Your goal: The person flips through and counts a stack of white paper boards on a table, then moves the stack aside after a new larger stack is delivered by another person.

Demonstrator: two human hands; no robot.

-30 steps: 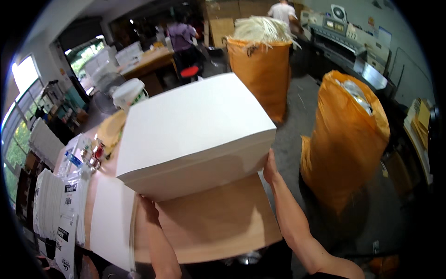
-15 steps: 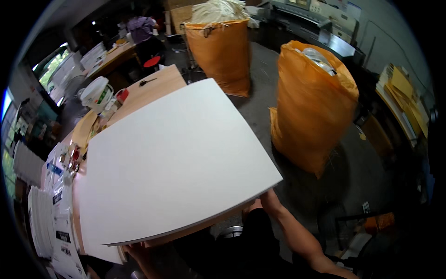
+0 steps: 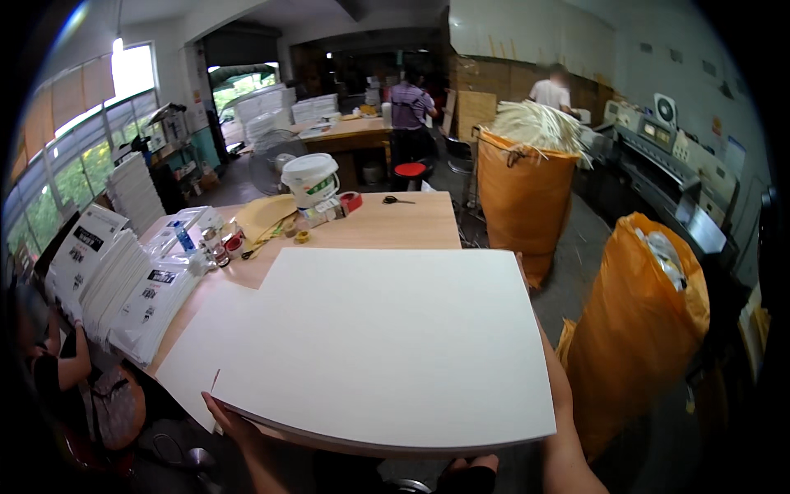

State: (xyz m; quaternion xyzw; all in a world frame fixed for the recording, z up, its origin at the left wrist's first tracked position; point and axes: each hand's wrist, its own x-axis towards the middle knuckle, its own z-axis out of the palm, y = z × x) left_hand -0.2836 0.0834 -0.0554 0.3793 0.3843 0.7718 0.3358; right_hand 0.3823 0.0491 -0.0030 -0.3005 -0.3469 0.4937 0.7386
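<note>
A thick stack of large white paper sheets (image 3: 395, 342) lies before me over the near part of the wooden table (image 3: 411, 221), its near edge jutting toward me. My left hand (image 3: 228, 416) grips its near left corner, the thumb at the top edge and the other fingers mostly hidden underneath. My right hand (image 3: 523, 270) reaches along the right side to the far right corner; only a sliver of it shows past the edge. Beneath the stack, to the left, another white sheet (image 3: 202, 354) lies on the table.
A white bucket (image 3: 311, 183), red tape roll (image 3: 351, 201), scissors (image 3: 398, 200) and bottle (image 3: 183, 236) stand or lie on the table. Packaged stacks (image 3: 156, 300) fill its left side, by a seated person (image 3: 70, 354). Orange sacks (image 3: 638, 329) stand right; two people work farther back.
The view has swung up and left. The stack now sits squarer to me, its far edge level. My right hand has moved from the near right corner to along the right side.
</note>
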